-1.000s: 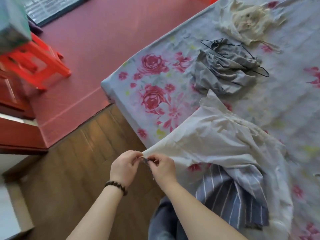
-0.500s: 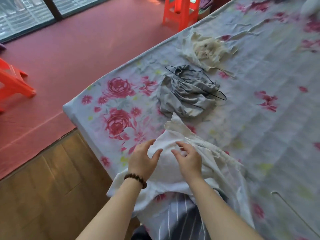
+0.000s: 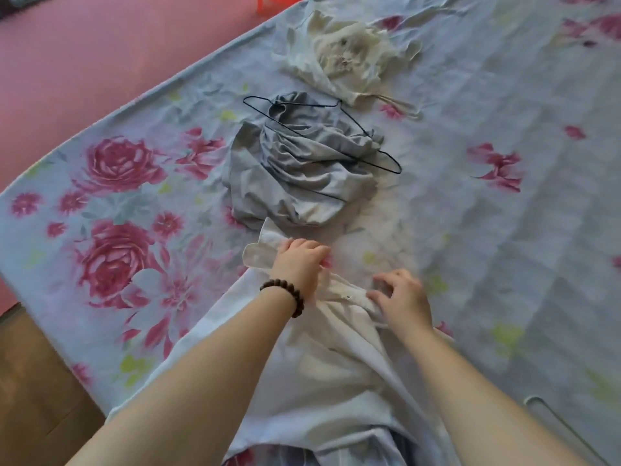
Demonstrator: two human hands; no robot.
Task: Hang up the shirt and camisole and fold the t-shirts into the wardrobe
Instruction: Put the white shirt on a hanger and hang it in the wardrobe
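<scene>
A white shirt (image 3: 322, 371) lies on the flowered bedsheet (image 3: 141, 183), running from its collar toward me. My left hand (image 3: 299, 264), with a bead bracelet on the wrist, grips the collar end. My right hand (image 3: 401, 299) pinches the shirt's button edge just right of it. Beyond the collar sits a crumpled grey t-shirt (image 3: 295, 176) with a thin black wire hanger (image 3: 339, 136) lying across it. Farther back lies a bunched cream camisole (image 3: 346, 55) with its straps trailing.
A pale wire hanger (image 3: 564, 428) lies on the sheet at the lower right. A striped garment (image 3: 400, 449) peeks out under the shirt near me. The bed's edge runs diagonally at left, with red floor (image 3: 100, 45) and wooden flooring (image 3: 30, 381) beyond.
My hands let go of the shirt's hem corner at the bed's edge and moved up the shirt to its collar and button edge. The view swung over the bed.
</scene>
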